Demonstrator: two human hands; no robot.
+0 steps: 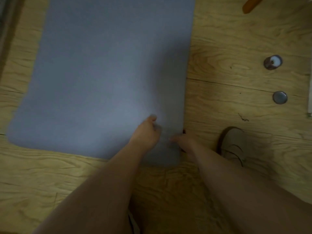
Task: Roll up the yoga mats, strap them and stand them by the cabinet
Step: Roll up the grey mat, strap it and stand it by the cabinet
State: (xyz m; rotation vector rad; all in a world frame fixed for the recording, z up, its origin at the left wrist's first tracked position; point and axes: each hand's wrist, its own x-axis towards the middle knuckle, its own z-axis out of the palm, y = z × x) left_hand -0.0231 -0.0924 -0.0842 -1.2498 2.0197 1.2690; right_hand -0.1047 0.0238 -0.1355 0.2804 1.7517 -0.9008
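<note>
The right hand point(182, 141) is down at the long right edge of a blue-grey foam yoga mat point(104, 73), thumb on top and fingers seemingly tucked beneath, so it looks to be pinching that edge. The left hand point(146, 132) sits just beside it on the mat's top face with its fingers curled. Through the blur I cannot tell whether it holds a fold of mat or only bears down on it. Both are close to the near right corner. The mat itself lies flat and unrolled on the pale wood-grain floor point(236, 39), its rounded short end nearest the person and its length running away out of the top of the view, with no roll begun. I would judge it light, soft and limp, tacky rather than slippery, and not at all fragile. Lifted by one corner it would sag and twist. A better hold, I think, is along the near short end, hands spread towards both corners, so the first turn starts tight and square and the roll does not skew. Just right of the hands stands a tan laced shoe point(233, 146). Farther right, well apart from the mat, lie a small round dark object with a pale centre point(273, 62) and a flat round grey disc point(280, 97). An orange wooden stick point(251, 3) pokes in at the top right. No strap or cabinet shows.
</note>
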